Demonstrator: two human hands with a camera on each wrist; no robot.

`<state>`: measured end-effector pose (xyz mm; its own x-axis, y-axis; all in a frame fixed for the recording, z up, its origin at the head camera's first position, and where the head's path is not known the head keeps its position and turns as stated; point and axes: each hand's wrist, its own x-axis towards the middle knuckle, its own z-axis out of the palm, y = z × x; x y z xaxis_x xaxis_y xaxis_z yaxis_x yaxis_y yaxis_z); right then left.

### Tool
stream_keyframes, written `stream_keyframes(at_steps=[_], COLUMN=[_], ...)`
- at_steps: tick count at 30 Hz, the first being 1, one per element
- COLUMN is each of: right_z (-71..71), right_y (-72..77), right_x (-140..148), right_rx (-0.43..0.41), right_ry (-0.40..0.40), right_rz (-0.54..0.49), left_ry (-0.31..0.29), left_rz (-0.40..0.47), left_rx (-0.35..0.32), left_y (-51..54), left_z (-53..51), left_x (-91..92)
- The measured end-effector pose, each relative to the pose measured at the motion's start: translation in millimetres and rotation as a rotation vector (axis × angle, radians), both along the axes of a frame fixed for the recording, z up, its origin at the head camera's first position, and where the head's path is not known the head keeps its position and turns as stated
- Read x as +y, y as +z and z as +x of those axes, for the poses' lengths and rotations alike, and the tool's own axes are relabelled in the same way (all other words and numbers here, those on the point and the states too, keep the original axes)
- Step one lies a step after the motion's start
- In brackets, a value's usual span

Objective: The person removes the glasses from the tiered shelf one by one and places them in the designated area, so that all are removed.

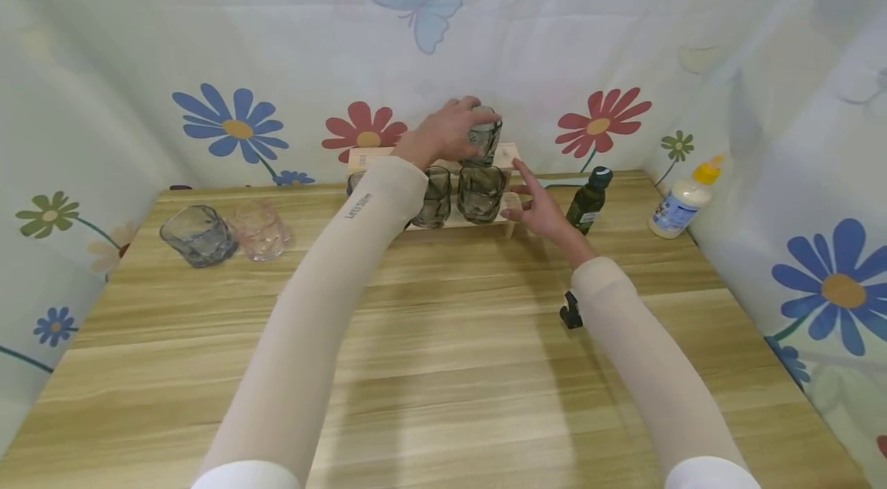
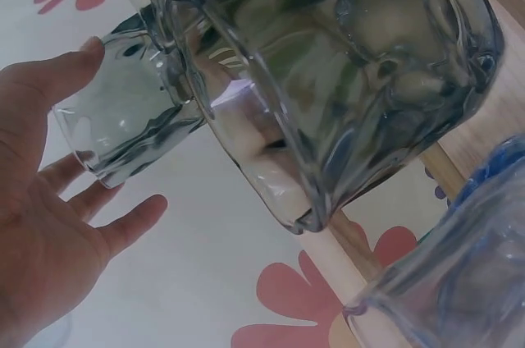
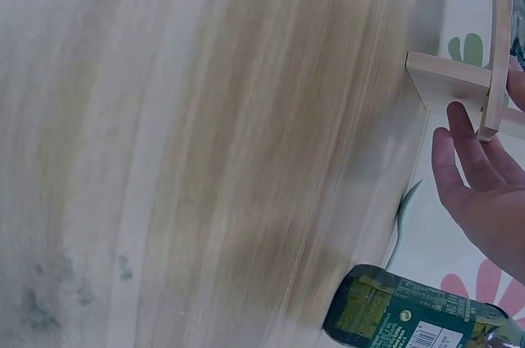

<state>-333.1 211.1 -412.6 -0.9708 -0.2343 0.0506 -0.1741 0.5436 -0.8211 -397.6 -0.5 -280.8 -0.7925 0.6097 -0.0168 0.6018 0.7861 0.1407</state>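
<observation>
My left hand (image 1: 449, 131) holds a grey-tinted glass (image 1: 487, 136) at the right part of the upper board of a small wooden rack (image 1: 508, 155). In the left wrist view its thumb and fingers go round that glass (image 2: 127, 110). Below, smoky glasses (image 1: 481, 195) sit side by side on the lower tier, partly hidden by my left sleeve. My right hand (image 1: 543, 210) grips the right end of the rack. In the right wrist view its fingers (image 3: 472, 155) lie against the rack's wooden end (image 3: 451, 77).
A blue-grey glass (image 1: 199, 236) and a pink glass (image 1: 262, 231) stand at the table's left. Right of the rack are a dark green bottle (image 1: 589, 200) and a white bottle with an orange cap (image 1: 682, 204). A small black object (image 1: 571, 312) lies near my right sleeve.
</observation>
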Motion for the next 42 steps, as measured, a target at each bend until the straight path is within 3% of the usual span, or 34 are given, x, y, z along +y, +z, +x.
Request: stream_keyframes(at_steps=[10,22,42], right_z=[-0.4,-1.8,0.4], right_y=[-0.7,0.3,0.7], right_x=[1.8,1.6,0.4], right_rx=[-0.016,-0.008,-0.001], right_ry=[-0.008,0.005,-0.005], right_rz=[-0.012,-0.023,-0.005], left_ry=[0.016,0.043,0.056], left_rz=[-0.005,-0.023,0.034], left_rx=[-0.011,-0.011,-0.040], left_y=[-5.4,-1.3,-5.0], left_z=[-6.0,-4.1,-5.3], left_x=[8.6,16.8,22.8])
